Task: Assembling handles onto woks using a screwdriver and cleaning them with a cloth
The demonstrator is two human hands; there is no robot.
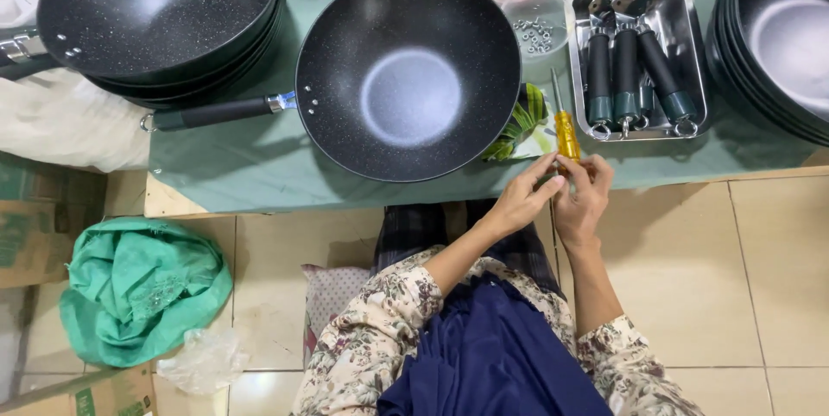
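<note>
Both hands meet just off the near edge of the low bench covered with a grey-green cloth (259,165), right of its middle. The right hand (583,200) is closed around the lower end of a screwdriver with a clear yellow plastic handle and thin steel shaft (566,127), which stands nearly upright in the picture, its shaft pointing away over the cloth. The left hand (518,202) touches the right one, fingertips pinched together at the handle's base; what they pinch, if anything, cannot be told. Just left of the screwdriver, near the bench's front edge, sits a black speckled non-stick wok with a black handle (408,75), its handle pointing left. At the far left corner is a stack of similar black woks (160,14), and another stack (777,36) sits at the right edge. Between them, right of the screwdriver, a rectangular steel tray (695,53) holds 3 black handles with green collars (626,70). Behind the screwdriver's tip, a small clear plastic tub of metal nuts (535,27) stands. On the tiled floor at left lies a crumpled green cloth bundle (142,286).
</note>
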